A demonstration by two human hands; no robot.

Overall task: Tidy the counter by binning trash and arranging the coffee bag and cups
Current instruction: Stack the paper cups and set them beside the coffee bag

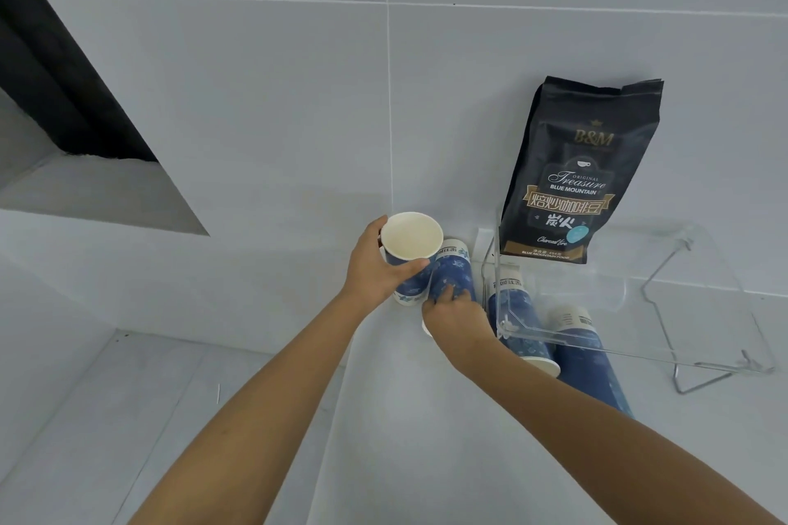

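Four cups (411, 256); one coffee bag (580, 170)

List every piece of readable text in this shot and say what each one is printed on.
All on the coffee bag:
"B&M"
"ORIGINAL Treasure"
"BLUE MOUNTAIN"
"焙炒咖啡豆"
"炭火"
"Charcoal fire"
"BLUE MOUNTAIN FOOD"
A line of small print above that last line: too small to read.
The pale blue round sticker: unreadable.
Blue paper cups: printed bands near the base, too blurred to read.

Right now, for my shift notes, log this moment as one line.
left hand: holds upright paper cup | right hand: grips inverted paper cup | coffee bag: upright on clear shelf
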